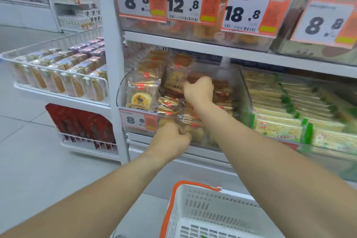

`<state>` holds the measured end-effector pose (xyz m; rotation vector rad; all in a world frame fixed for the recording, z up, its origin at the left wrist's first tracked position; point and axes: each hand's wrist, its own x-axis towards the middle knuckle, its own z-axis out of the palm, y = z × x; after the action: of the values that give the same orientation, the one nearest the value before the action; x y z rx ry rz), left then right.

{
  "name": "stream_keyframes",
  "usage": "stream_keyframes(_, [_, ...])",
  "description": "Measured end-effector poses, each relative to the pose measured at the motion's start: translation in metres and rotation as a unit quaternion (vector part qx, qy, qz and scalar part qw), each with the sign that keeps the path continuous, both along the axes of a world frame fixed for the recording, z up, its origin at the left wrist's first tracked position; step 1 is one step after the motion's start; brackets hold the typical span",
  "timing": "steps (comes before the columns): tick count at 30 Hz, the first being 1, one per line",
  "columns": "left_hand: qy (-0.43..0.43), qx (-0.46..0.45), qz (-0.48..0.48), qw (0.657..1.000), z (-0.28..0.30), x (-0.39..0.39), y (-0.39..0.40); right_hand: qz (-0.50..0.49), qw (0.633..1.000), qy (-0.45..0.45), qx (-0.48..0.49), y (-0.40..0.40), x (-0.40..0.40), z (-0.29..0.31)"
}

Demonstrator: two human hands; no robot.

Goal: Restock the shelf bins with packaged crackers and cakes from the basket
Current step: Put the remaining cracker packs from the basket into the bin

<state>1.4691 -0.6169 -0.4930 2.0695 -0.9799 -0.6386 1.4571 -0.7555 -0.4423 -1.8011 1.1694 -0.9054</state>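
Reached deep into the clear plastic shelf bin [242,91] with the right hand [199,89], fingers curled over a brown-wrapped cake packet [195,76]. Pinched the bin's front edge with the left hand [170,139], steadying it. Left the white, orange-handled basket [208,212] below (contents hidden). Risked toppling the upright cake packs [143,91] through careless pushing.

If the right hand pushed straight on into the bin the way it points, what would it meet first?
Most likely the brown-wrapped cake packets stacked at the back of the clear bin; the right hand already sits among them, though blur leaves depth uncertain.
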Motion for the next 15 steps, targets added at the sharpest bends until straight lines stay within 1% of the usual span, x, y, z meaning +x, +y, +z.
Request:
stream_keyframes(3, [0.009,0.018,-0.018,1.000,-0.003,0.003,-0.002,0.017,0.989,0.128,-0.074,-0.011,0.013,-0.010])
stream_keyframes(4, [0.011,0.022,-0.027,0.999,-0.003,0.004,-0.003,0.017,0.984,0.153,-0.089,-0.014,0.014,-0.012])
stream_keyframes(6, [0.008,0.034,-0.042,0.998,-0.005,0.004,-0.004,0.021,0.978,0.175,-0.111,-0.022,0.014,-0.014])
stream_keyframes(8, [0.003,0.052,-0.059,0.997,-0.007,0.003,-0.005,0.026,0.974,0.187,-0.128,-0.026,0.012,-0.012])
stream_keyframes(11, [-0.012,0.104,-0.090,0.990,-0.008,0.001,-0.007,0.036,0.967,0.194,-0.158,-0.025,0.005,-0.008])
stream_keyframes(13, [-0.024,0.157,-0.124,0.979,-0.008,-0.002,-0.008,0.050,0.971,0.160,-0.168,-0.014,-0.008,-0.002])
stream_keyframes(15, [-0.035,0.229,-0.176,0.957,-0.006,-0.007,-0.009,0.055,0.973,0.101,-0.199,0.000,-0.028,0.003])
